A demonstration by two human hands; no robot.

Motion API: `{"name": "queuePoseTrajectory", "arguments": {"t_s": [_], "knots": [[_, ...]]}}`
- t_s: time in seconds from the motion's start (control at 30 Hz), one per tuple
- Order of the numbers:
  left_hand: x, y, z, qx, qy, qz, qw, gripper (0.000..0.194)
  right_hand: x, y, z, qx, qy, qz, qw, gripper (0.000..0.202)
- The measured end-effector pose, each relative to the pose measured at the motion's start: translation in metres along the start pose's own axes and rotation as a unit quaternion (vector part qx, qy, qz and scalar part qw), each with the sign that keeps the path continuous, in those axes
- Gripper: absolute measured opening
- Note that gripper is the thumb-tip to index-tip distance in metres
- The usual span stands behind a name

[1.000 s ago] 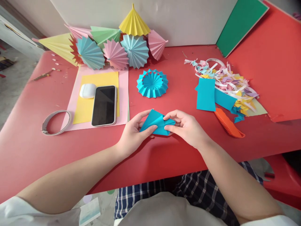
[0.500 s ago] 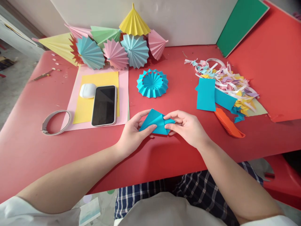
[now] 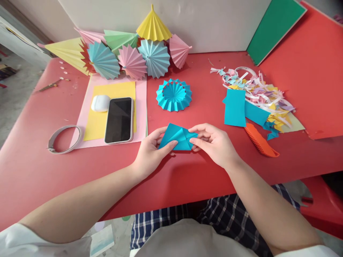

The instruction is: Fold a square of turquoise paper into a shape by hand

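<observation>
A folded piece of blue paper [image 3: 178, 137] is held between my two hands, just above the table's front part. My left hand [image 3: 152, 148] pinches its left side, thumb on top and fingers beneath. At its right end, my right hand [image 3: 213, 142] grips the narrow folded tip between thumb and fingers. Creases cross the paper's upper face. Beyond it a pleated blue paper ring [image 3: 174, 95] lies on the table. To the right are a blue paper rectangle [image 3: 234, 107] and an orange toothed tool [image 3: 261, 140], perhaps a comb or cutter.
Several pleated paper umbrellas [image 3: 132, 62] stand along the back of the red table [image 3: 203, 171]. At left, a phone [image 3: 119, 120] and a white case [image 3: 100, 103] rest on yellow and pink sheets, near a grey band [image 3: 64, 139]. Paper scraps [image 3: 257, 89] pile at right.
My right hand has shifted slightly, its fingers now nearer the paper's right tip. The blue paper is turned a little, its lower edge now more level. My left hand keeps its hold.
</observation>
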State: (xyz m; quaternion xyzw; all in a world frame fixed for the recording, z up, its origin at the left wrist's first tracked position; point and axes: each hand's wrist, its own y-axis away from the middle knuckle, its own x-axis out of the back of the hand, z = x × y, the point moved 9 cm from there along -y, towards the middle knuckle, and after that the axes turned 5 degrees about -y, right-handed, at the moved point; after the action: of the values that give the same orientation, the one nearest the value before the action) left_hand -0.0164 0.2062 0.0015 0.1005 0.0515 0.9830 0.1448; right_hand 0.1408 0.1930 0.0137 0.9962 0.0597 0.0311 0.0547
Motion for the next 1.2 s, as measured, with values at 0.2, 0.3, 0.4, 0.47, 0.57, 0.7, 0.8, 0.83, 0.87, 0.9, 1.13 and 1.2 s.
{"name": "queuePoseTrajectory", "arguments": {"t_s": [0.2, 0.3, 0.4, 0.47, 0.57, 0.7, 0.8, 0.83, 0.87, 0.9, 1.13, 1.2], "knots": [[-0.0003, 0.0001, -0.0005, -0.007, -0.011, -0.001, 1.000, 0.034, 0.0008, 0.0004, -0.0029, 0.012, 0.026, 0.007, 1.000, 0.020], [-0.0010, 0.0002, -0.0010, -0.005, -0.013, -0.005, 1.000, 0.034, 0.0008, 0.0006, -0.0034, 0.014, 0.030, 0.010, 0.999, 0.020], [-0.0008, 0.0002, -0.0006, -0.008, -0.013, -0.003, 1.000, 0.034, 0.0002, 0.0006, -0.0034, 0.013, 0.021, 0.008, 1.000, 0.025], [-0.0006, 0.0002, 0.0003, -0.013, -0.011, -0.002, 1.000, 0.033, -0.0005, 0.0006, -0.0026, 0.009, 0.016, 0.004, 1.000, 0.032], [0.0005, 0.0002, 0.0014, -0.016, -0.017, 0.002, 1.000, 0.031, -0.0021, 0.0009, -0.0007, 0.004, 0.014, 0.000, 1.000, 0.036], [0.0015, -0.0003, 0.0019, -0.015, -0.028, 0.006, 0.999, 0.031, -0.0024, 0.0017, -0.0009, 0.012, 0.012, 0.013, 1.000, 0.029], [0.0019, -0.0006, 0.0026, -0.019, -0.033, 0.008, 0.999, 0.029, -0.0020, 0.0027, -0.0038, 0.023, 0.020, 0.024, 0.999, 0.014], [0.0018, -0.0005, 0.0027, -0.020, -0.035, 0.007, 0.999, 0.029, -0.0027, 0.0029, -0.0050, 0.027, 0.025, 0.021, 0.999, 0.010], [0.0013, -0.0002, 0.0028, -0.020, -0.035, 0.005, 0.999, 0.028, -0.0036, 0.0031, -0.0063, 0.031, 0.032, 0.017, 0.999, 0.008], [0.0004, 0.0002, 0.0027, -0.019, -0.034, 0.001, 0.999, 0.029, -0.0044, 0.0033, -0.0074, 0.036, 0.039, 0.014, 0.999, 0.008], [-0.0069, 0.0038, 0.0031, -0.014, -0.015, -0.027, 0.999, 0.033, -0.0026, 0.0027, -0.0030, 0.023, 0.026, 0.036, 0.999, 0.014], [-0.0070, 0.0039, 0.0032, -0.016, -0.016, -0.027, 0.999, 0.033, -0.0021, 0.0026, -0.0013, 0.017, 0.025, 0.039, 0.999, 0.014]]}}
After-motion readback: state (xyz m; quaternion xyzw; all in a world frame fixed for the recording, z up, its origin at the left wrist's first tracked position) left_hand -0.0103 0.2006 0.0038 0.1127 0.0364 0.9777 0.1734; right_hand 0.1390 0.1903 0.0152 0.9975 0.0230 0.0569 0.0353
